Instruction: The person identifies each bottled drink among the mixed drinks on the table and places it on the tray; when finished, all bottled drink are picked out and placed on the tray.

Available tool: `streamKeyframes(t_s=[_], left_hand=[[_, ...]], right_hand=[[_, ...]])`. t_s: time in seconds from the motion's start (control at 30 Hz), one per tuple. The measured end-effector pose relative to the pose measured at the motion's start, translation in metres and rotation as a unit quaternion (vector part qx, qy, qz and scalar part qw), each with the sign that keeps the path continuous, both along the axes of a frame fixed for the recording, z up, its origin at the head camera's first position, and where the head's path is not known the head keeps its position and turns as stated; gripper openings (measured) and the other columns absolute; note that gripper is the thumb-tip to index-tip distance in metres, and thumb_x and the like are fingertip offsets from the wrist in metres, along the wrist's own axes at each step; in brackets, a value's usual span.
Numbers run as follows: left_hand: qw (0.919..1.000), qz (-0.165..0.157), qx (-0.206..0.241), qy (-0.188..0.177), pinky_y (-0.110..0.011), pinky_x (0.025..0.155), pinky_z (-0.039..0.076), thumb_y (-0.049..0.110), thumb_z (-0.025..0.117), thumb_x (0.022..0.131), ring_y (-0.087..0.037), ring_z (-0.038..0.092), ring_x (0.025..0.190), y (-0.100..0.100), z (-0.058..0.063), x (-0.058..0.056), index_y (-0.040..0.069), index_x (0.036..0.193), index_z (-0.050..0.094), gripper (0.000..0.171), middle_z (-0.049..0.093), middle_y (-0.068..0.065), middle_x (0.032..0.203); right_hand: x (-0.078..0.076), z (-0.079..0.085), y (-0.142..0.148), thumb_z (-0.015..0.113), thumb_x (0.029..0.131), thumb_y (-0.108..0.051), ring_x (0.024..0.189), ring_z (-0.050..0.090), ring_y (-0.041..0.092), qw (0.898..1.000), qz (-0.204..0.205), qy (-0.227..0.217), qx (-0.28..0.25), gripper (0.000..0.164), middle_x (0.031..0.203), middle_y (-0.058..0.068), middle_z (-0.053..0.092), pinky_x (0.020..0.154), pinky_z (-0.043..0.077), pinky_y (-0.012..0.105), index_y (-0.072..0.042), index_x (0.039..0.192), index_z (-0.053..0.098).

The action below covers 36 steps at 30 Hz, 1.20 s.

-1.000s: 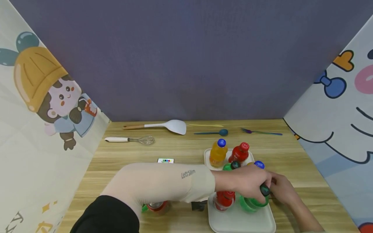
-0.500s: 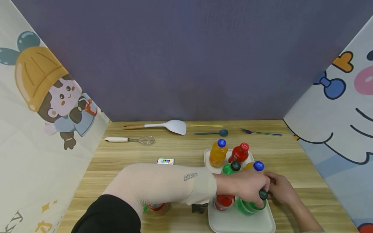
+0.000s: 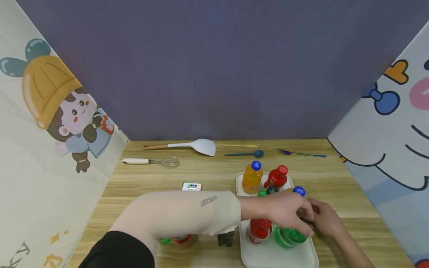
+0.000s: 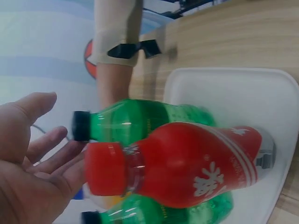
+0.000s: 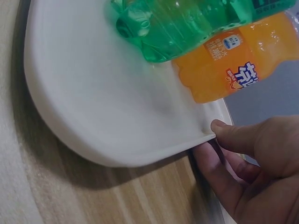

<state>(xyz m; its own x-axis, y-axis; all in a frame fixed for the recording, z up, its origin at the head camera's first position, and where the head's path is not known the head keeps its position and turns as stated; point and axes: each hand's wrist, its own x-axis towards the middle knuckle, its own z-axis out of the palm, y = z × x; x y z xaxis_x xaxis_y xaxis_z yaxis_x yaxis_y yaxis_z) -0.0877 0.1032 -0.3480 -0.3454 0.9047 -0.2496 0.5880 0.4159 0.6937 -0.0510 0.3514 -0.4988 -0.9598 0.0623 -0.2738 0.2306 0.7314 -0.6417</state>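
My left hand (image 3: 285, 210) reaches across the tray, over a green bottle (image 3: 289, 236) with a dark cap. In the left wrist view its fingers are spread and relaxed near that cap, holding nothing. My right hand (image 5: 261, 172) pinches the rim of the white tray (image 5: 117, 161) between thumb and fingers, at the tray's right side. A red bottle (image 4: 187, 163) stands beside the green one. An orange soda bottle (image 5: 233, 65) is near the right hand. Farther back on the tray are an orange bottle (image 3: 252, 178) and another red bottle (image 3: 276, 177).
At the back of the table lie a white spatula (image 3: 202, 147), a whisk (image 3: 169, 162), a blue spoon (image 3: 257, 153), a thin yellow utensil (image 3: 238, 145) and a fork (image 3: 285, 152). A small white box (image 3: 191, 187) and a red-topped container (image 3: 181, 239) are partly behind the left arm.
My left hand has let go of the green bottle's dark cap, and its fingers have spread. The right hand stays at the tray's edge.
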Motion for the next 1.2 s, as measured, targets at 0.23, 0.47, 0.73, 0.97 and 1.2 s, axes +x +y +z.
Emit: streamKeyframes(t_s=[0.23, 0.47, 0.73, 0.97, 1.2], left_hand=[[0.9993, 0.023, 0.031, -0.005, -0.002, 0.08, 0.044, 0.034, 0.075, 0.095, 0.015, 0.056, 0.093, -0.018, 0.019, -0.004, 0.022, 0.119, 0.072, 0.027, 0.066, 0.022, 0.105], [0.9951, 0.018, 0.095, -0.022, -0.005, 0.09, 0.046, 0.029, 0.075, 0.096, 0.011, 0.058, 0.103, -0.052, 0.037, -0.013, 0.015, 0.124, 0.07, 0.032, 0.069, 0.013, 0.116], [0.9913, 0.054, 0.114, -0.038, -0.013, 0.093, 0.051, 0.03, 0.074, 0.096, 0.008, 0.06, 0.106, -0.097, 0.038, -0.018, 0.016, 0.123, 0.07, 0.03, 0.069, 0.014, 0.117], [0.9831, 0.127, 0.128, -0.034, -0.023, 0.098, 0.053, 0.03, 0.076, 0.094, 0.001, 0.062, 0.11, -0.141, 0.032, -0.019, 0.019, 0.12, 0.071, 0.029, 0.07, 0.014, 0.117], [0.967, 0.199, 0.157, -0.022, -0.039, 0.103, 0.054, 0.025, 0.077, 0.093, -0.016, 0.066, 0.117, -0.19, 0.026, -0.02, 0.017, 0.12, 0.071, 0.029, 0.072, 0.007, 0.119]], right_hand=[[-0.002, 0.002, -0.002, 0.069, 0.098, -0.02, 0.085, 0.067, 0.018, 0.999, -0.017, -0.028, -0.025, 0.051, 0.108, 0.015, 0.074, 0.066, 0.058, 0.032, 0.005, 0.141, 0.056], [-0.002, 0.001, -0.004, 0.071, 0.097, -0.014, 0.084, 0.068, 0.018, 0.997, -0.042, -0.049, -0.052, 0.054, 0.113, 0.02, 0.07, 0.063, 0.062, 0.034, 0.005, 0.143, 0.052], [-0.004, 0.001, -0.006, 0.075, 0.095, -0.023, 0.082, 0.065, 0.018, 0.997, -0.043, -0.054, -0.037, 0.06, 0.111, 0.015, 0.07, 0.063, 0.062, 0.034, 0.002, 0.144, 0.052], [-0.004, 0.001, -0.005, 0.074, 0.095, -0.022, 0.084, 0.065, 0.018, 0.996, -0.044, -0.064, -0.045, 0.062, 0.113, 0.015, 0.069, 0.066, 0.062, 0.034, 0.004, 0.145, 0.05], [-0.004, 0.003, -0.005, 0.075, 0.094, -0.02, 0.086, 0.067, 0.018, 0.996, -0.043, -0.06, -0.051, 0.061, 0.112, 0.015, 0.07, 0.066, 0.062, 0.035, 0.005, 0.144, 0.05]])
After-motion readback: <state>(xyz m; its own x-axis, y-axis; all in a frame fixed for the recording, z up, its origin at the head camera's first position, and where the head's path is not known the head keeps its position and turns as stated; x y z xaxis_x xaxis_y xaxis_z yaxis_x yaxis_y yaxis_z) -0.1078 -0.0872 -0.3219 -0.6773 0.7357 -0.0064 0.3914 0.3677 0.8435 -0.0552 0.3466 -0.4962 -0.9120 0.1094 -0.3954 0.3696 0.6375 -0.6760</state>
